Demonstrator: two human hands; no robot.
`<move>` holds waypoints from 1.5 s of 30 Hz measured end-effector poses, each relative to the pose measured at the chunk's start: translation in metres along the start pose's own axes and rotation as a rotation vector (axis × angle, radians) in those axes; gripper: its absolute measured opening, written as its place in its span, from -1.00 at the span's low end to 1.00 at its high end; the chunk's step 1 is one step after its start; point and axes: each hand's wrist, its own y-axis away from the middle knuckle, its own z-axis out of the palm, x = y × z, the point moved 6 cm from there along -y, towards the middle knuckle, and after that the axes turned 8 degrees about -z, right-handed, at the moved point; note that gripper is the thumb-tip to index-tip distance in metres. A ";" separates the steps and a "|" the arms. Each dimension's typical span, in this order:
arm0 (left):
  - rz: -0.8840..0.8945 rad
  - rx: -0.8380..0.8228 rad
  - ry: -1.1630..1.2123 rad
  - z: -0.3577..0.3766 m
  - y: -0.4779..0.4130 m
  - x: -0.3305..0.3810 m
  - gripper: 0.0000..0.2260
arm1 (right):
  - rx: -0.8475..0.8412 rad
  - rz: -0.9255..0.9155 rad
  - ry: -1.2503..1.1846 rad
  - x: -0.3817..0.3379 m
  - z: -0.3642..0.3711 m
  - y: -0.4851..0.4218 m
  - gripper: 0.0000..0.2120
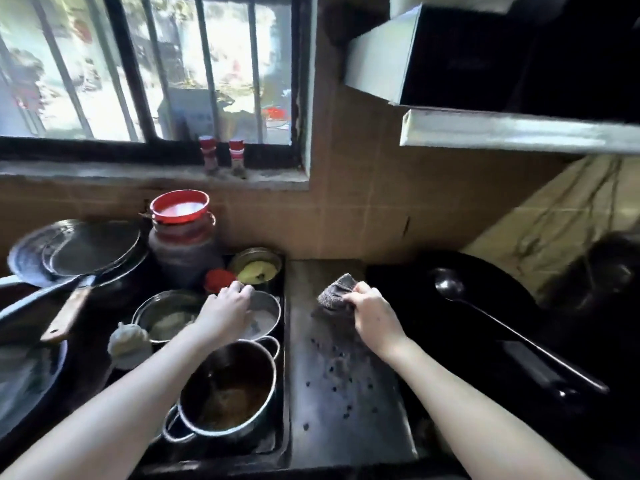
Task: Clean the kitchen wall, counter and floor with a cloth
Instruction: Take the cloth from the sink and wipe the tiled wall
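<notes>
A grey cloth (335, 293) lies bunched on the grey counter strip (349, 424), near the brown tiled wall (363, 209). My right hand (372, 315) grips the cloth's near edge and presses it down. Several small dark specks dot the counter below the cloth. My left hand (227, 311) rests on the rim of a small steel bowl (268, 315) among the dishes to the left of the counter strip, fingers curled over it.
A steel pot (228, 393) with brown liquid, a strainer bowl (166, 315), a red-lidded jar (183, 237) and stacked pans (86, 251) crowd the left. A black wok (485, 334) with a ladle (519, 334) sits right. A range hood (485, 81) overhangs.
</notes>
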 end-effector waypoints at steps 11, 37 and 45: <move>0.162 0.020 0.017 -0.011 -0.053 0.168 -0.68 | 0.061 0.150 0.041 0.154 -0.061 0.041 -0.64; 0.104 0.165 0.358 -0.058 -0.115 0.413 -0.63 | -0.087 0.088 0.256 0.367 -0.170 0.024 -0.60; 0.060 0.190 0.234 -0.066 -0.164 0.447 -0.48 | -0.212 -0.101 0.340 0.434 -0.172 -0.031 -0.66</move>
